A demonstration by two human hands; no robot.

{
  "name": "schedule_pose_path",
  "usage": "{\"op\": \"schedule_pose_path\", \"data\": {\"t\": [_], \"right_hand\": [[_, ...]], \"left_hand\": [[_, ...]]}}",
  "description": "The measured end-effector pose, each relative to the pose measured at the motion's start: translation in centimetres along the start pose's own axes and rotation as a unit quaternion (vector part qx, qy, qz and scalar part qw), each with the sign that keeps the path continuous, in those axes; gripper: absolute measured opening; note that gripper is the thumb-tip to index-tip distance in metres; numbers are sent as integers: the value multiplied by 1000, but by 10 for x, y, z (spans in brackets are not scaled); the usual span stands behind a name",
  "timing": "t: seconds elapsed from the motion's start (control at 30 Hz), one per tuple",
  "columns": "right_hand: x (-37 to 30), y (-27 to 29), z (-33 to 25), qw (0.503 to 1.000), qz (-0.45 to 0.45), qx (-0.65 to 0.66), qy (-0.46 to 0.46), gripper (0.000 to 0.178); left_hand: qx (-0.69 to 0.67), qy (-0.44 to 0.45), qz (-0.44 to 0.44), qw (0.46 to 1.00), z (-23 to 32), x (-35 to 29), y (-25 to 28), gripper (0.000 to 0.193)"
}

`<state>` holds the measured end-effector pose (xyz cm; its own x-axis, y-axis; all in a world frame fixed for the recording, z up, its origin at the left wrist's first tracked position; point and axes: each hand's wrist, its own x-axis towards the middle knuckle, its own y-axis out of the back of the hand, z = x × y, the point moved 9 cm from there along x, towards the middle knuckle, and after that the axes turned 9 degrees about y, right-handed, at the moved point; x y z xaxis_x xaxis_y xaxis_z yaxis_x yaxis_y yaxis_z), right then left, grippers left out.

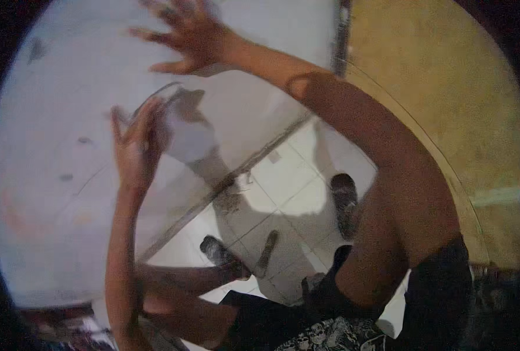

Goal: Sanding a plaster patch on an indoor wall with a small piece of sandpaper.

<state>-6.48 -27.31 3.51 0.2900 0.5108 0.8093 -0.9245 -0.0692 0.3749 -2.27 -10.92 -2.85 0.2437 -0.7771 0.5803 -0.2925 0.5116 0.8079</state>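
Observation:
Raised in front of a pale wall (55,134), my left hand (138,143) has its thumb and fingers apart, with nothing visible between them. Its fingers are blurred by motion. A thin dark curved line runs beside the fingertips; whether it is a cord, an edge or a shadow I cannot tell. Farther up, my right hand (192,38) is spread wide against the same wall, its fingers apart and holding nothing I can see. The tips of some right fingers are smeared or cut off by the top edge. Whether either hand touches the wall is not clear.
A yellowish wall (429,70) rises on the right. Below lies a white tiled floor (283,181), with a dark seam where it meets the pale wall. Dark footwear (345,199) and a narrow dark object (267,253) are on the tiles. My bent legs fill the lower middle.

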Motion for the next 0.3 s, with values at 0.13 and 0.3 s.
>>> {"op": "schedule_pose_path", "data": {"t": [0.13, 0.3], "right_hand": [[26, -9, -7, 990, 37, -138, 2, 72], [5, -4, 16, 988, 91, -124, 7, 71]], "left_hand": [[56, -21, -6, 998, -27, -7, 14, 58], [77, -70, 12, 995, -32, -1, -5, 54]]}}
